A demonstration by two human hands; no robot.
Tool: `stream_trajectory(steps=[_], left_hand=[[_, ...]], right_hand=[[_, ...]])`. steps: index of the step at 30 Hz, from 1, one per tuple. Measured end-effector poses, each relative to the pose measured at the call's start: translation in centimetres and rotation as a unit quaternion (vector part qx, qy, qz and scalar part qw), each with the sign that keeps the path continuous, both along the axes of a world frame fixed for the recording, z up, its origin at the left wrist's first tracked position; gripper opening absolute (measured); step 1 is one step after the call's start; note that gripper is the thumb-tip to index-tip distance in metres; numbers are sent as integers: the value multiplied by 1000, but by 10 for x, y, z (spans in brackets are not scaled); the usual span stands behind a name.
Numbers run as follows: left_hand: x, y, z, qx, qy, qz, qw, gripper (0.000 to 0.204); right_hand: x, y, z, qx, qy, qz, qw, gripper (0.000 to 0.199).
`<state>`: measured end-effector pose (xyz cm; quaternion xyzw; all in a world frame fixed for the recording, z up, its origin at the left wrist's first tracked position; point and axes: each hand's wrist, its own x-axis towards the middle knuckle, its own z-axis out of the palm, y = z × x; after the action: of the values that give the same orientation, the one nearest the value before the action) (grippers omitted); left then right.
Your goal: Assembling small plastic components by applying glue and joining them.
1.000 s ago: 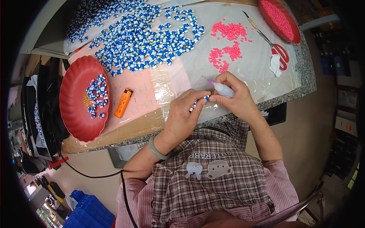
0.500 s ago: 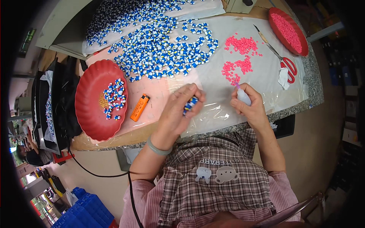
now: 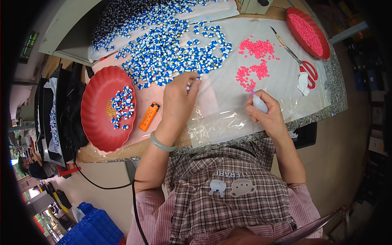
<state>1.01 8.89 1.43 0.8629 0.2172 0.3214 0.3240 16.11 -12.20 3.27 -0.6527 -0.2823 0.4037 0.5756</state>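
My left hand is at the near edge of a wide spread of small blue-and-white pieces, some with yellow spots. Its fingers are curled, and a bit of one such piece shows between thumb and fingers; the palm is hidden. In my right hand is a small white squeeze bottle with a purple nozzle, tilted so that its tip points away from me. That tip touches or nearly touches the near end of a loose cluster of small pink pieces on the white sheet.
At the left, a red fluted bowl holds some blue-and-white pieces, with an orange lighter beside it. Red-handled scissors, a pointed tool and crumpled white tissue lie right. A red bowl of pink pieces stands far right.
My left hand has moved away from me and to the left, turning palm down toward the blue-and-white pieces, which were visible in its palm before. My right hand with the bottle has barely moved.
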Motion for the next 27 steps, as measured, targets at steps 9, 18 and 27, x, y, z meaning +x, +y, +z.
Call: stream_trajectory(steps=[9,18,27], left_hand=[[-11,-43,12,-682,-94,-140,711,14],[-11,-65,9,-693,-65,-142,704,24],[-10,-81,10,-574,-20,-122,810,25]], right_hand=[[0,-4,5,56,103,-21,993,22],[4,-14,8,74,8,-94,993,31],[-7,-16,20,103,-204,-107,968,44]])
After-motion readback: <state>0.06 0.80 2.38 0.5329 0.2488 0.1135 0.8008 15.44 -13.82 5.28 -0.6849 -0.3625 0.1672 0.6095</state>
